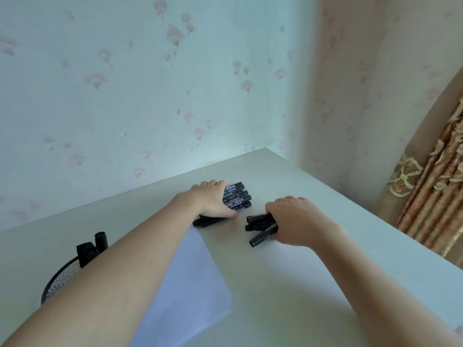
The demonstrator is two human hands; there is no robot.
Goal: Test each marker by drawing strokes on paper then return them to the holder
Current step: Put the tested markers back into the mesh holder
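Two bundles of black markers lie far on the table (325, 259): the left hand (213, 200) grips one bundle (236, 196), the right hand (295, 216) the other (260, 225), long axes roughly left-right. The mesh holder (61, 276) stands near-left, closer to the left hand; the paper (195, 284) lies between.

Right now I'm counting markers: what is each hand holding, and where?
Left hand grips a marker bundle mid-barrel; right hand grips another bundle by one end.
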